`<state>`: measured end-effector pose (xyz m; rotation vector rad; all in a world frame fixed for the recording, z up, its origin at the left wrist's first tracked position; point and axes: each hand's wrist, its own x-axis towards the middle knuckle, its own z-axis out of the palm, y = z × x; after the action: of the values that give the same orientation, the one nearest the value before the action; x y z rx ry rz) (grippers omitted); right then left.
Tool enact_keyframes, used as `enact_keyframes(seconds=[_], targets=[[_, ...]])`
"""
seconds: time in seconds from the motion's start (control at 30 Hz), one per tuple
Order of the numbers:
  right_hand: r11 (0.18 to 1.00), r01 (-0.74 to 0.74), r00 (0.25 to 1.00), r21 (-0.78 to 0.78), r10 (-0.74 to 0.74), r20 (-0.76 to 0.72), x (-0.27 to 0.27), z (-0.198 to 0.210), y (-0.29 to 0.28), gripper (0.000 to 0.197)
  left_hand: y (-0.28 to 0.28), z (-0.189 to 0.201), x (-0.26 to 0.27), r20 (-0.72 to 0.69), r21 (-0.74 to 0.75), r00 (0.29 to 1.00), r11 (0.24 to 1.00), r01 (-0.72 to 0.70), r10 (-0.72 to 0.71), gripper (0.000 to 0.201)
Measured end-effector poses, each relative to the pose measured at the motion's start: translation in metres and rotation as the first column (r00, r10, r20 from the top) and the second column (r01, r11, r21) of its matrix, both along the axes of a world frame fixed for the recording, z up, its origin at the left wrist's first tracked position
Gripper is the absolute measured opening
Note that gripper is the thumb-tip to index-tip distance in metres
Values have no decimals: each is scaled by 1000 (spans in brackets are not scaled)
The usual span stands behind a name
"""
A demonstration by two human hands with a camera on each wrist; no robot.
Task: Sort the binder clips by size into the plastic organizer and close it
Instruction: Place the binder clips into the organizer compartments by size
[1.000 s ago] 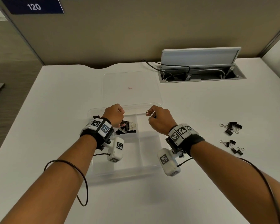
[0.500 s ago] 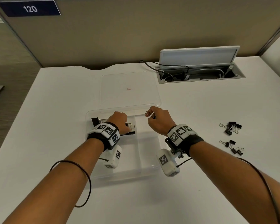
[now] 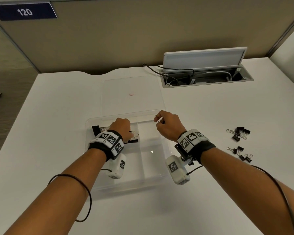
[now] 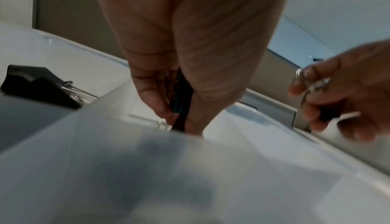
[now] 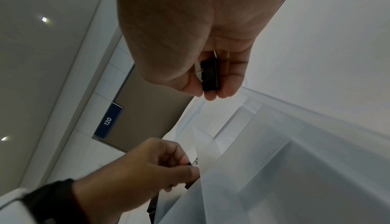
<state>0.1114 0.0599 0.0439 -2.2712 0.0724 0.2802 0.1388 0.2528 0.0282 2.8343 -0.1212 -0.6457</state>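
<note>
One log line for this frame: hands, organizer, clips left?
left hand: holds clip in organizer | right hand: pinches small clip | lid: open | loose clips: on desk

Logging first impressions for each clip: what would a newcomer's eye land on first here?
Two hands above an open clear plastic organizer: the left hand grips a black binder clip in its far-left compartment, the right hand pinches a smaller binder clip over the far-right one. Loose binder clips lie on the desk at right.

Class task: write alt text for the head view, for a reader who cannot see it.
Two hands each hold a binder clip over an open clear plastic organizer on a white desk; more small clips lie loose at right.
</note>
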Motion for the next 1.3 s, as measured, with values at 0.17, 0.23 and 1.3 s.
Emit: enact_keyframes(seconds=[0.17,0.23,1.3], targets=[[999,34,999,10,-34,14,4,0,-12,25,9,32,0,141,-215,977,968,-128,160,19],[999,44,999,14,-44,22,5,-1,-15,23,4,41,-3,172,-306,965,942,-138,197,18],[989,-89,995,-116,94,33,16,-9,-13,9,-39,15,-15,104,-202,994,978,61,-41,33]])
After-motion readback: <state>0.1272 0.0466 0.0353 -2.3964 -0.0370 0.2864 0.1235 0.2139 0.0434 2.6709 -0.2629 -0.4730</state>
